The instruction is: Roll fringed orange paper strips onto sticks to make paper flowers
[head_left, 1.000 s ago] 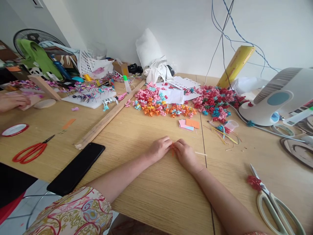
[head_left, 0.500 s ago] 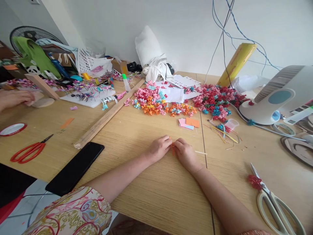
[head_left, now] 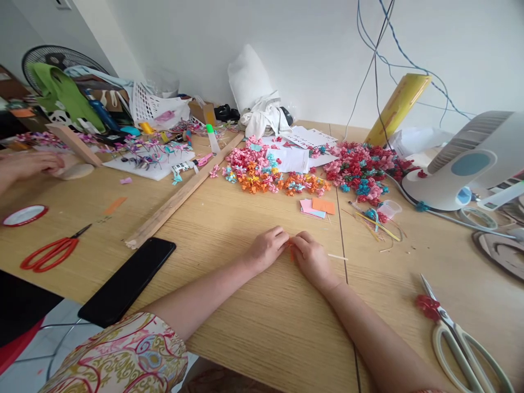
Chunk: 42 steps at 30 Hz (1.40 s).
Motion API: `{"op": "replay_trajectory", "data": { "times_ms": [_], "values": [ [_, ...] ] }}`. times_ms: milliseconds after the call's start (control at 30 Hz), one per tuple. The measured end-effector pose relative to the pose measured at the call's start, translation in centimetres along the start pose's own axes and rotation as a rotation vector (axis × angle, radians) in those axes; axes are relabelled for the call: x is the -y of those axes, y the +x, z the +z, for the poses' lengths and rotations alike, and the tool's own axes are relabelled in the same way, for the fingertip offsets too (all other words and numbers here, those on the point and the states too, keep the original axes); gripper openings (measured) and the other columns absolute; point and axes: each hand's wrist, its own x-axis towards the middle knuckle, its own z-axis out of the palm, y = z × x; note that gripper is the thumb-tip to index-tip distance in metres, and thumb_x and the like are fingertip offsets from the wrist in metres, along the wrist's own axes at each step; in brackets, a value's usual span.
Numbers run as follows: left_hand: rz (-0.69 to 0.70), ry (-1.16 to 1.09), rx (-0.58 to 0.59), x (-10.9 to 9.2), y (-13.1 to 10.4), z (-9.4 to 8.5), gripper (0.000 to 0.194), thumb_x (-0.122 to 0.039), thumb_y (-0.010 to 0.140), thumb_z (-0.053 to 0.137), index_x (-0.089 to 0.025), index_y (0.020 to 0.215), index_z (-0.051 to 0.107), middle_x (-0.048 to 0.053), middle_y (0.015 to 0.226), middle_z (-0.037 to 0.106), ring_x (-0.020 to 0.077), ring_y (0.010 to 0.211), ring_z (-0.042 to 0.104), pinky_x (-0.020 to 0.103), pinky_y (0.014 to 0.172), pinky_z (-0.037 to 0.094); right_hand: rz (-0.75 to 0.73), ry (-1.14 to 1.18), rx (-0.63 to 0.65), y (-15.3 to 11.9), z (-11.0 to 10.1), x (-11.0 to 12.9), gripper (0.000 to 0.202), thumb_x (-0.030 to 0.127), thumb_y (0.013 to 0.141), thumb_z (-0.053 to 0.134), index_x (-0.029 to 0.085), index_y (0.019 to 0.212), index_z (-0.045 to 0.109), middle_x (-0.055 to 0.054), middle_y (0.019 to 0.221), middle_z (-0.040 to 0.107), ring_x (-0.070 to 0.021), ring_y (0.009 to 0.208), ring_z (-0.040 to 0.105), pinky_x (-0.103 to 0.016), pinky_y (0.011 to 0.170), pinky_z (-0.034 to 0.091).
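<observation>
My left hand point(head_left: 267, 248) and my right hand point(head_left: 313, 256) meet low over the middle of the table, fingertips nearly touching. Between them is a small piece of orange paper point(head_left: 291, 252), pinched by the fingers of both hands and mostly covered by them. A thin pale stick point(head_left: 338, 256) lies just right of my right hand. Beyond the hands sits a small stack of orange, pink and blue paper cards point(head_left: 323, 206). Farther back lie heaps of folded paper flowers point(head_left: 262, 169) in pink, orange, red and blue.
A black phone point(head_left: 127, 281), red-handled scissors point(head_left: 51, 254) and a wooden strip point(head_left: 180, 199) lie to the left. White-handled scissors point(head_left: 458, 333) with a red flower lie at right, below a white fan-like device point(head_left: 458, 164). A co-worker's hand point(head_left: 36, 162) is at far left.
My hands keep almost the same place and hold on the orange paper. The view has shifted slightly. At far left, the co-worker's hand has moved a little.
</observation>
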Motion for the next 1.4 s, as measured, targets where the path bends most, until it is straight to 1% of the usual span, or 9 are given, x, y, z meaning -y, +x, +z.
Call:
{"op": "replay_trajectory", "data": {
  "times_ms": [167,367,567,800,1067,1200,1300,1400],
  "values": [
    [-0.008,-0.022,0.008,-0.03,0.08,-0.05,0.006,-0.013,0.079,0.048,-0.017,0.075,0.050,0.000,0.077,0.048,0.0115,0.071,0.049,0.021,0.064,0.041,-0.010,-0.081,0.016,-0.15,0.09,0.07,0.021,0.014,0.083,0.039,0.022,0.089,0.057,-0.002,0.086,0.053,-0.0100,0.068,0.053,-0.019,0.062,0.038],
    [-0.027,-0.070,0.016,0.06,0.12,-0.02,0.008,-0.010,0.077,0.049,-0.017,0.074,0.050,0.000,0.078,0.048,0.0113,0.072,0.050,0.021,0.065,0.041,-0.058,-0.160,0.059,-0.16,-0.12,0.14,0.020,0.015,0.084,0.038,0.020,0.091,0.055,-0.003,0.085,0.053,-0.0111,0.069,0.052,-0.020,0.056,0.035],
    [-0.029,-0.072,-0.006,0.08,0.23,-0.12,0.010,-0.011,0.078,0.048,-0.017,0.070,0.050,0.000,0.076,0.049,0.0107,0.069,0.049,0.020,0.062,0.040,-0.093,-0.227,0.075,-0.09,0.03,0.15,0.013,0.013,0.082,0.040,0.018,0.081,0.052,-0.002,0.081,0.051,-0.0103,0.066,0.049,-0.020,0.056,0.033],
    [-0.023,-0.048,0.005,0.14,0.31,-0.13,0.010,-0.009,0.077,0.049,-0.016,0.070,0.051,0.000,0.074,0.051,0.0109,0.068,0.050,0.020,0.061,0.039,-0.097,-0.235,0.118,-0.06,-0.11,0.27,0.012,0.014,0.082,0.041,0.019,0.085,0.052,-0.004,0.083,0.051,-0.0116,0.068,0.049,-0.021,0.057,0.034],
    [-0.008,-0.055,0.007,0.15,0.42,-0.09,0.014,-0.012,0.081,0.046,-0.016,0.069,0.051,0.000,0.070,0.050,0.0109,0.066,0.049,0.021,0.059,0.039,-0.097,-0.269,0.135,-0.08,0.04,0.26,0.010,0.015,0.082,0.043,0.019,0.086,0.051,-0.004,0.085,0.052,-0.0122,0.069,0.050,-0.022,0.059,0.035],
    [0.008,-0.039,0.001,0.15,0.42,-0.17,0.014,-0.014,0.082,0.045,-0.016,0.070,0.051,0.000,0.070,0.050,0.0106,0.065,0.049,0.020,0.059,0.038,-0.092,-0.237,0.144,-0.03,-0.14,0.33,0.012,0.016,0.082,0.042,0.019,0.088,0.052,-0.004,0.086,0.052,-0.0122,0.071,0.050,-0.021,0.060,0.036],
    [0.010,0.003,-0.008,0.21,0.42,-0.35,0.013,-0.017,0.082,0.046,-0.016,0.070,0.051,0.000,0.072,0.051,0.0107,0.067,0.050,0.020,0.059,0.038,-0.065,-0.215,0.130,0.03,-0.41,0.21,0.016,0.016,0.084,0.040,0.020,0.093,0.052,-0.004,0.088,0.052,-0.0116,0.071,0.051,-0.021,0.059,0.035],
    [0.011,0.028,-0.009,0.40,0.40,-0.54,0.010,-0.019,0.081,0.048,-0.016,0.072,0.051,0.001,0.076,0.051,0.0111,0.070,0.050,0.020,0.061,0.039,-0.019,-0.210,0.094,0.09,-0.77,-0.10,0.017,0.021,0.086,0.038,0.020,0.091,0.054,-0.004,0.087,0.053,-0.0113,0.069,0.052,-0.021,0.058,0.035]
  ]
}}
